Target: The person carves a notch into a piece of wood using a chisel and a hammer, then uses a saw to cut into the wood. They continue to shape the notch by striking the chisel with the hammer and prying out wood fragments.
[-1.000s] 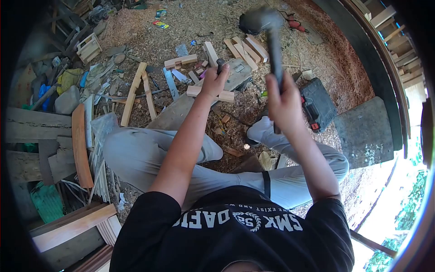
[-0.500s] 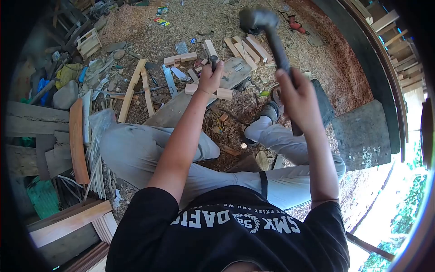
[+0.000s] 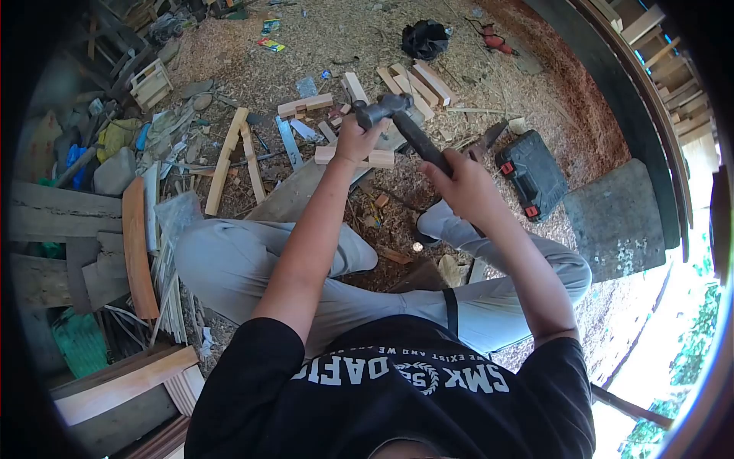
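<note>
My left hand [image 3: 358, 141] is closed around an upright dark-handled chisel, mostly hidden now by the fingers and the hammer head. Below that fist lies a pale wooden piece [image 3: 379, 158] on a worn board [image 3: 294, 190]. My right hand [image 3: 468, 186] grips the handle of a hammer [image 3: 417, 138]. Its steel head overlaps the top of the chisel, just above my left fingers. The chisel's blade end is out of sight behind the left hand.
Cut wood pieces [image 3: 433, 83] lie beyond my hands on shavings. A handsaw [image 3: 489, 138] and a black tool case [image 3: 540, 180] are to the right. At left are an angled wooden piece [image 3: 227, 161], a metal ruler [image 3: 289, 141] and scrap. A red power tool [image 3: 498, 40] lies far off.
The hammer has swung down and left from its raised position, bringing its head to the chisel top. My left hand stays nearly in place, still around the chisel.
</note>
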Demonstrator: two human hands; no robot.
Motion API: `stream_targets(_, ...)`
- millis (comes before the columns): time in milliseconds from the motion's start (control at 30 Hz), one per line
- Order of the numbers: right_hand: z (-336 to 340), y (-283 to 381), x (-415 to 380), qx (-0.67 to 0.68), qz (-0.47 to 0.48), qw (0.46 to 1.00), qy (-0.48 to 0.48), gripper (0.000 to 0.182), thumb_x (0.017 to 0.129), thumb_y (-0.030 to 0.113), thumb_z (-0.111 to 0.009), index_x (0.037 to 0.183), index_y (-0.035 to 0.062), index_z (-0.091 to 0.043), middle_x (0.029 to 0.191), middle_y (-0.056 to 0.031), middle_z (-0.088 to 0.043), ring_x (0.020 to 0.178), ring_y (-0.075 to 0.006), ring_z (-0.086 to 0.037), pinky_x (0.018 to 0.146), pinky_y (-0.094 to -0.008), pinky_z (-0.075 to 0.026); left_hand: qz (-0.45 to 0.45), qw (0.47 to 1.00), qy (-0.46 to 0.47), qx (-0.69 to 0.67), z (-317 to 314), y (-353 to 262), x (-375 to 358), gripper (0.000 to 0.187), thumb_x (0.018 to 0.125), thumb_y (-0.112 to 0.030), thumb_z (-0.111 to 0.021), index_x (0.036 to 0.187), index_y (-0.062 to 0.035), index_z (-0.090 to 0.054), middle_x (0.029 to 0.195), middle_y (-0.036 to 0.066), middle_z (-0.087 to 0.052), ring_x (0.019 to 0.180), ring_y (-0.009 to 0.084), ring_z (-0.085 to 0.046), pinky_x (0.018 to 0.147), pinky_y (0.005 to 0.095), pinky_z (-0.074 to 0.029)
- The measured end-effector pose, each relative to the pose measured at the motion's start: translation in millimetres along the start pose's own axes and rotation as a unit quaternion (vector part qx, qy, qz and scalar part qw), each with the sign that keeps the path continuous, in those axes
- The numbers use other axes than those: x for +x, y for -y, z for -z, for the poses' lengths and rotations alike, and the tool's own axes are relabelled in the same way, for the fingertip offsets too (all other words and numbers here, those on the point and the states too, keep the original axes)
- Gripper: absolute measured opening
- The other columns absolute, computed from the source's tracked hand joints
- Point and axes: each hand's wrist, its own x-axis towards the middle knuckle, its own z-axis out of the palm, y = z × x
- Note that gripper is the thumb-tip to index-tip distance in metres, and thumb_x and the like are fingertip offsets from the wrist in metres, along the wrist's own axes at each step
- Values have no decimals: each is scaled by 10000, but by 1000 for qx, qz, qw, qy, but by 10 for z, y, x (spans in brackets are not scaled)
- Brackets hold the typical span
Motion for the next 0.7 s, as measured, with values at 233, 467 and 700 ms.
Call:
stream_targets(233,427,526,8,153,90,972,-155,359,1033,350,-681,1061,-2,-613,634,-95,-577,494,-151,-514,496,-361,-421,60,996,34,58,55,91,43,481,999,-243,-690,592,-23,-555,498,20,-444,503,108,-401,500,358,-319)
stream_targets(467,-61,199,234,-26,118,988,-93,365,1015,351,-661,1026,2,-557,732,-278,-668,730,-470,-701,642,-529,-533,17,999,29,32,36,110,-4,446,1003,-230,-678,633,-12,-557,517,16,-459,516,102,-416,514,348,-331)
stream_targets(700,63,345,193,3,108,991,-73,449,1000,408,-678,926,-24,-580,730,-270,-662,719,-466,-694,630,-533,-526,29,999,24,2,49,50,-6,448,1006,-221,-676,624,-20,-557,524,8,-442,526,97,-400,510,352,-331)
